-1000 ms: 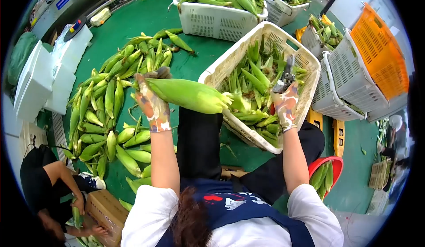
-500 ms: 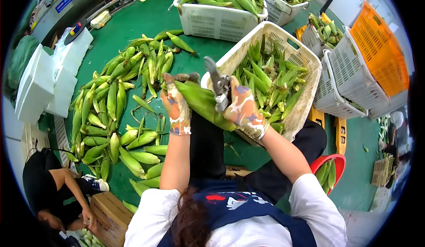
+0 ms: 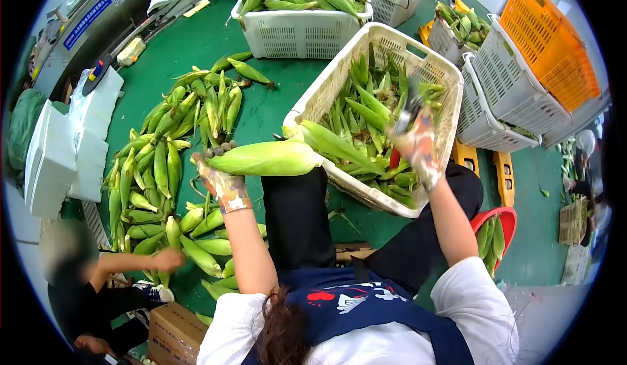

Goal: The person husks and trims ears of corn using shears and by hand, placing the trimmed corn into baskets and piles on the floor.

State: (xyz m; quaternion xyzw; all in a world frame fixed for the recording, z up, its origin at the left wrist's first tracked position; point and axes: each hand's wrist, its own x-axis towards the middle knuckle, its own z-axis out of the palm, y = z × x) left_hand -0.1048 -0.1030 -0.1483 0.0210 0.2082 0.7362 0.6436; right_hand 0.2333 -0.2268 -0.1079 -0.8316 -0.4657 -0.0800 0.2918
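My left hand (image 3: 221,181), in a camouflage-patterned glove, is closed around the end of a pale green ear of corn (image 3: 271,158). The ear lies level and keeps its inner husk. My right hand (image 3: 420,148), gloved alike and blurred by motion, grips pruning shears (image 3: 409,111) above a white crate (image 3: 369,198). A red part of the handle shows below the fingers. Several green husk leaves (image 3: 375,107) fill the crate. One large husk piece (image 3: 336,144) hangs across its near left edge, between my hands.
A big pile of corn ears (image 3: 157,162) covers the green floor on the left. Full corn crates (image 3: 297,33) stand at the back; stacked crates (image 3: 516,71) rise at right. A red bucket (image 3: 511,224) holds corn. A co-worker (image 3: 85,286) sits lower left beside a cardboard box (image 3: 173,332).
My right hand has moved right, away from the ear, with the shears. Outer husk has come off the ear onto the crate. My left hand has shifted left and down. The co-worker reached toward the pile.
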